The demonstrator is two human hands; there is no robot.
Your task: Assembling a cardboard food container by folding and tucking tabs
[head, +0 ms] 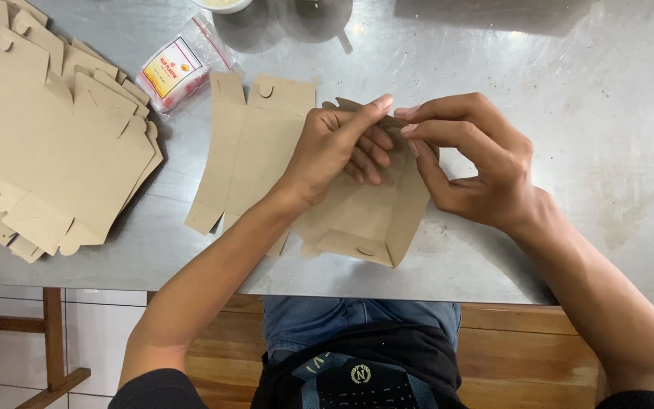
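Head view, left hand [338,151] and right hand [467,155] together, both pinching top flap of half-folded box [372,216], flat blanks [47,144] stacked left on steel table [554,68]

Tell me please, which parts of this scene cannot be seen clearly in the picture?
Head view only:
- Far flap of the half-folded box: covered by the left hand and right hand.
- White bowl: cut off by the top edge.
- Stack of flat cardboard blanks: runs off the left edge, so its count is unclear.
- Contents of the small plastic bag: too small to tell.
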